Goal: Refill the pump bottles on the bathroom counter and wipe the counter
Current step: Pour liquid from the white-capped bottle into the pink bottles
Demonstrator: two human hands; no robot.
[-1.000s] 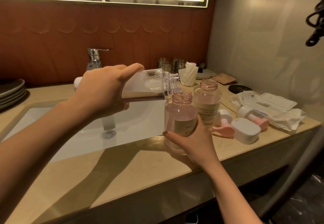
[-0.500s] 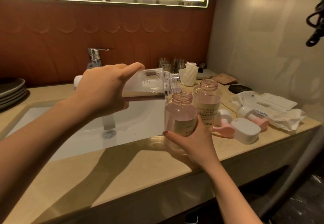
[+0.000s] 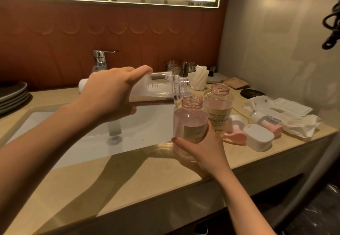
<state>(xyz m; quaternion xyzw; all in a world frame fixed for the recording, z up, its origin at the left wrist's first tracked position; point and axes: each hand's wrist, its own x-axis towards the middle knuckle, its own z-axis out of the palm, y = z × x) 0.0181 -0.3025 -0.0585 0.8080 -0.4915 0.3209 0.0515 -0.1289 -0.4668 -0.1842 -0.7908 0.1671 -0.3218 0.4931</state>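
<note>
Above the counter [image 3: 128, 188], left hand [image 3: 110, 95] tilts refill bottle [image 3: 161, 89] over pink bottle [image 3: 187, 124].

left hand [image 3: 110, 95] tips clear bottle [image 3: 158, 89] | right hand [image 3: 204, 148] grips pink bottle [image 3: 189, 122] (uncapped)

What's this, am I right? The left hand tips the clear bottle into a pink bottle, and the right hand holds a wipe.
Not quite. The left hand tips the clear bottle into a pink bottle, but the right hand holds that bottle, not a wipe, as the head view shows.
</note>
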